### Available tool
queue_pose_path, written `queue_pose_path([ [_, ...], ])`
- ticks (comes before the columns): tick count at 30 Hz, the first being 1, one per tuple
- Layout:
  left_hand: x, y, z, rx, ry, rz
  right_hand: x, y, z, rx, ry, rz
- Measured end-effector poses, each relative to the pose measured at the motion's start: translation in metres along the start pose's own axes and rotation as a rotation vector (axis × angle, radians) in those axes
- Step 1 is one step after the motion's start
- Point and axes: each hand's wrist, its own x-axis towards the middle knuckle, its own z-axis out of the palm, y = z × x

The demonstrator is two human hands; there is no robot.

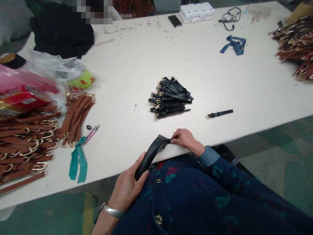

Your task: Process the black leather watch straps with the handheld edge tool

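Note:
A wide black leather strap (pixel 152 152) arches over the table's front edge, close to my body. My left hand (pixel 127 186) is closed around its lower end. At the far end the strap narrows, and my right hand (pixel 186 139) pinches that tip between thumb and fingers. What exactly lies under those fingertips is too small to make out. Beyond my hands is a pile of short black buckle straps (pixel 171 98) with gold-coloured buckles. One single black buckle strap (pixel 221 113) rests apart, to the right of the pile.
Brown buckled straps (pixel 26 143) are heaped at the left, beside pink-handled snips (pixel 92 133) with a teal ribbon (pixel 78 161). Plastic packages (pixel 26 88) lie behind them. More straps (pixel 297 45) fill the right edge. A phone (pixel 174 21) and white boxes (pixel 197 12) stand at the back.

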Motion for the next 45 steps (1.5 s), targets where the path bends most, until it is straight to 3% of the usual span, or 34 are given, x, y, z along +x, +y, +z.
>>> queue_pose_path([
  [5, 0.0, -0.004, 0.005, -0.016, 0.0, -0.007, 0.013, 0.001, 0.003, 0.037, -0.027, -0.022],
  [21, -0.002, -0.003, 0.007, -0.005, -0.008, -0.023, -0.01, -0.005, 0.027, -0.081, 0.164, -0.076],
  [34, -0.003, -0.005, 0.006, 0.007, 0.013, 0.021, -0.014, 0.014, 0.024, 0.175, 0.278, -0.017],
  [40, -0.003, -0.005, 0.001, 0.048, -0.021, 0.065, -0.03, 0.014, 0.021, 0.202, 0.235, -0.204],
  [45, 0.003, 0.002, -0.01, 0.082, -0.067, 0.079, -0.033, 0.017, 0.028, 0.249, 0.24, -0.204],
])
